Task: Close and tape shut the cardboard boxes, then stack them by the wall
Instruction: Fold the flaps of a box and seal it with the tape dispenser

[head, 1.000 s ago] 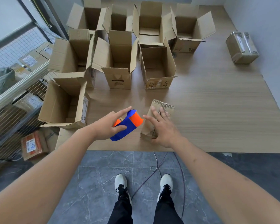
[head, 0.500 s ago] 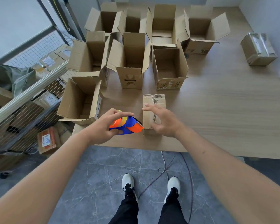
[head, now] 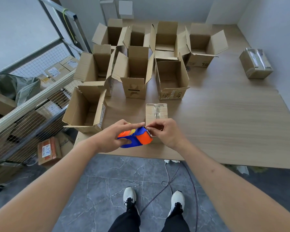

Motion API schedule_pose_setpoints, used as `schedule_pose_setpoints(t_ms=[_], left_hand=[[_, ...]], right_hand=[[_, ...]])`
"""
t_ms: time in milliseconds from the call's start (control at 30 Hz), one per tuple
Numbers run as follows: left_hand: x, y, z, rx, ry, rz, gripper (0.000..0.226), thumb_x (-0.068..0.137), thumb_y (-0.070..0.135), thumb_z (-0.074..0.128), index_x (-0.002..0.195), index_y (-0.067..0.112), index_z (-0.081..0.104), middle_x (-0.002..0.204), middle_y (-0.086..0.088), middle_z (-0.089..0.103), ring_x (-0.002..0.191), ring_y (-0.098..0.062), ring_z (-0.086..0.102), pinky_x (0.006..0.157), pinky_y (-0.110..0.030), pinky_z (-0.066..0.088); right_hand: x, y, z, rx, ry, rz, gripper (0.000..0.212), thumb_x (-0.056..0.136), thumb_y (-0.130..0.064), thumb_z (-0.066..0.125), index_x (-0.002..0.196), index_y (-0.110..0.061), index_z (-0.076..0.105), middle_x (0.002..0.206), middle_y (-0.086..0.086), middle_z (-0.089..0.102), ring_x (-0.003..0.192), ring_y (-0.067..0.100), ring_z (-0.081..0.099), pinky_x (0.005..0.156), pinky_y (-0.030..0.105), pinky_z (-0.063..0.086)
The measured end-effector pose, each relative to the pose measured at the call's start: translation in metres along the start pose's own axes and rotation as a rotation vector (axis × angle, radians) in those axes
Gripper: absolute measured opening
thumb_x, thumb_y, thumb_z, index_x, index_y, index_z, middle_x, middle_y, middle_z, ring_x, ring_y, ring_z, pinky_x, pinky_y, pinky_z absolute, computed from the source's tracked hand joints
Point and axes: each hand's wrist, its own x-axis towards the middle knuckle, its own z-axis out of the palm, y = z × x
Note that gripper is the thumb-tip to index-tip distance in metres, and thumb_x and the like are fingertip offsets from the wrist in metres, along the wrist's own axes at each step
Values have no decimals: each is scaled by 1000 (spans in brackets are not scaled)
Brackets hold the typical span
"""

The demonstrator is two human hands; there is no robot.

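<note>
1. Your left hand point(head: 110, 139) grips the blue-and-orange tape dispenser point(head: 135, 137), fingers wrapped round its body and the forefinger laid straight along the top; it hangs just above the near edge of the wooden platform point(head: 224, 128).
2. Your right hand point(head: 164, 132) pinches at the dispenser's toothed cutter with thumb and forefinger, the other fingers curled; whether a tape end lies in the pinch is too small to tell.
3. The small closed cardboard box point(head: 156, 112) stands on the platform directly behind both hands, clear tape already along its top seam; your right hand partly hides its near end.
4. Eight open boxes point(head: 134, 72) stand crowded together on the far left of the platform, flaps up; the nearest one point(head: 86, 111) sits at the left edge.
5. One taped box point(head: 255, 63) lies apart beside the pale right-hand wall point(head: 274, 22).
6. The platform is light wood-grain; below it runs grey marbled tile point(head: 99, 190), where your white shoes point(head: 130, 196) stand beside a thin cable point(head: 167, 176).
7. On your left a wire-mesh cage point(head: 32, 97) holds parcels.
</note>
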Motion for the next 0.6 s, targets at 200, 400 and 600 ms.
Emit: schedule_pose_setpoints(t_ms=[200, 400, 600], left_hand=[[6, 5, 10, 140, -77, 18, 74, 104, 25, 57, 145, 73, 19, 119, 7, 46, 107, -14, 51, 103, -39, 43], [0, -16, -7, 219, -153, -87, 65, 107, 33, 48, 142, 77, 15, 117, 5, 47, 104, -17, 51, 101, -46, 45], [15, -24, -7, 231, -196, -153, 61, 107, 35, 45, 143, 75, 16, 115, 8, 46, 103, -14, 51, 98, -42, 47]], right_hand=[[-14, 12, -3, 77, 185, 204, 6, 87, -1, 78, 84, -7, 79, 76, 9, 76, 64, 17, 71, 68, 32, 61], [-31, 28, -39, 160, 352, 372, 6, 89, -3, 76, 84, -4, 78, 73, 12, 74, 58, 17, 66, 58, 27, 59], [-38, 51, -38, 150, 441, 482, 11, 90, -5, 75, 80, -9, 79, 73, 10, 75, 58, 17, 67, 59, 31, 61]])
